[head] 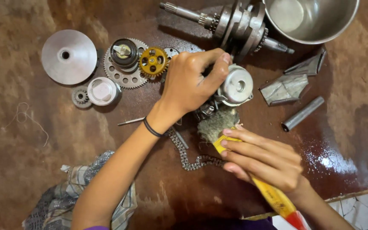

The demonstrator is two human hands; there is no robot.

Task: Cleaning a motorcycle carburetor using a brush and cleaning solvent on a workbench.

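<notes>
Brush (218, 127) and round metal engine part (235, 87) meet in the middle of our brown counter (43, 170).
Our left hand (190, 81) has its grip closed around the metal part, holding it steady so it cannot roll. Our right hand (263, 159) has its grip closed on the yellow brush handle, with the bristles touching the part's underside. Gears (128, 64), a chain (192, 159) and a steel bowl (311, 19) sit nearby, spread out within easy reach.

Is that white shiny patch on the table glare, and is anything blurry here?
In the head view, yes: light glints off a wet patch of the brown tabletop; the round steel bowl also shines. The hands and metal parts look sharp.
</notes>
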